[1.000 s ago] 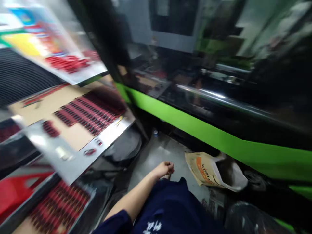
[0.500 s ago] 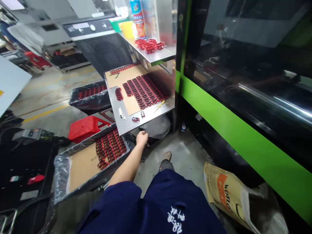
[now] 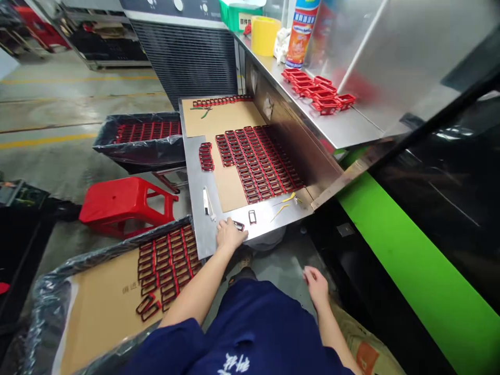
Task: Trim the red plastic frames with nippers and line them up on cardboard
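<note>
My left hand (image 3: 228, 234) rests on the front edge of a steel work shelf (image 3: 195, 177), its fingers curled over a small red frame part (image 3: 238, 225). Another loose frame part (image 3: 252, 216) lies just right of it. Rows of red frame parts (image 3: 258, 161) cover a cardboard sheet (image 3: 230, 185) on the shelf. My right hand (image 3: 316, 284) hangs lower, beside my blue-clad knee, fingers loosely apart and holding nothing.
A lined box (image 3: 97, 297) at lower left holds more red parts on cardboard. A red stool (image 3: 121, 203) and a second lined bin (image 3: 140, 138) stand left. An upper steel shelf (image 3: 336, 125) carries red parts, a spray can (image 3: 300, 31) and yellow tape. A green machine (image 3: 414, 271) runs along the right.
The view swung from the machine and floor to the shelf. My left hand rose from below the shelf edge onto its top. My right hand came into view.
</note>
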Demonstrator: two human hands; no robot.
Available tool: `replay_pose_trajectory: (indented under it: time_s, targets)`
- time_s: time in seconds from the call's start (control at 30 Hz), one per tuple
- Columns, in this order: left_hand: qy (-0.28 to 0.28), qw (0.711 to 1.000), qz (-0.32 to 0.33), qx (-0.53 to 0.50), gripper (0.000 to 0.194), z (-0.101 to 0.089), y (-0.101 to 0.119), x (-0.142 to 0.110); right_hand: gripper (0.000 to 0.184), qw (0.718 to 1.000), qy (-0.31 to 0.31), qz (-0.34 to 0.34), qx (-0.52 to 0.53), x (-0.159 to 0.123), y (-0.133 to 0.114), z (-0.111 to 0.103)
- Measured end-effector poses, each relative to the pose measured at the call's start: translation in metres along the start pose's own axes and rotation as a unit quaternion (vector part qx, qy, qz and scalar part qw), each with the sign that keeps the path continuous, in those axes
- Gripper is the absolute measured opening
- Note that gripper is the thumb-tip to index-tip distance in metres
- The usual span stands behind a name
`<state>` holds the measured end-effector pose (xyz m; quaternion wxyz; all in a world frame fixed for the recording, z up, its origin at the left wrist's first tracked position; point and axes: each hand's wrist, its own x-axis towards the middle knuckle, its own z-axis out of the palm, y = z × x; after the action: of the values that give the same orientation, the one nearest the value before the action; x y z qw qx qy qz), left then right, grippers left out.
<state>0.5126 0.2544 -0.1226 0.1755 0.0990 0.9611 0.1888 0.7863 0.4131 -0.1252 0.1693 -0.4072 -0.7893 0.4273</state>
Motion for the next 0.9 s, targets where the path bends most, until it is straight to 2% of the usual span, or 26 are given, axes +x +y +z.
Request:
replay_pose_trajectory:
  time_s: [0.13, 0.2, 0.27, 0.37, 0.47, 0.53, 0.63, 0.7, 0.77, 0.83, 0.9]
  targets:
    - [-0.04, 0.997, 0.044, 0.049, 0.054, -0.006, -0.014, 0.003, 0.026, 0.997, -0.04, -0.007, -0.067, 0.096, -0.022, 0.037]
    - [-0.055, 0.995, 0.054, 0.059, 0.053, -0.008, -0.018, 0.003, 0.022, 0.994, -0.043, -0.009, -0.101, 0.14, -0.029, 0.045]
    - [-0.062, 0.995, 0.048, 0.062, 0.062, -0.007, -0.019, 0.004, 0.021, 0.99, -0.045, -0.007, -0.134, 0.167, -0.034, 0.048]
    - [-0.066, 0.996, 0.032, 0.05, 0.078, -0.003, -0.017, 0.009, 0.022, 0.983, -0.034, 0.003, -0.18, 0.184, -0.036, 0.051]
    - [-0.078, 0.996, 0.03, 0.017, 0.062, 0.001, -0.016, 0.016, 0.025, 0.975, 0.001, 0.03, -0.222, 0.196, -0.035, 0.051]
    - [-0.079, 0.996, 0.024, -0.014, 0.055, 0.0, -0.015, 0.017, 0.033, 0.969, 0.019, 0.049, -0.242, 0.209, -0.034, 0.05]
    - [-0.068, 0.995, 0.013, -0.065, 0.061, -0.012, -0.011, 0.009, 0.046, 0.964, 0.014, 0.071, -0.257, 0.231, -0.034, 0.047]
    - [-0.06, 0.99, 0.023, -0.127, 0.065, -0.025, -0.002, -0.004, 0.042, 0.963, -0.002, 0.082, -0.258, 0.241, -0.036, 0.043]
    - [-0.054, 0.963, 0.057, -0.258, 0.067, -0.039, 0.011, -0.018, 0.032, 0.963, -0.012, 0.096, -0.253, 0.243, -0.036, 0.036]
    - [-0.053, 0.906, 0.103, -0.408, 0.066, -0.053, 0.025, -0.03, 0.031, 0.964, -0.009, 0.115, -0.241, 0.236, -0.038, 0.025]
    - [-0.064, 0.857, 0.145, -0.49, 0.066, -0.065, 0.037, -0.038, 0.036, 0.968, -0.009, 0.127, -0.216, 0.223, -0.044, 0.011]
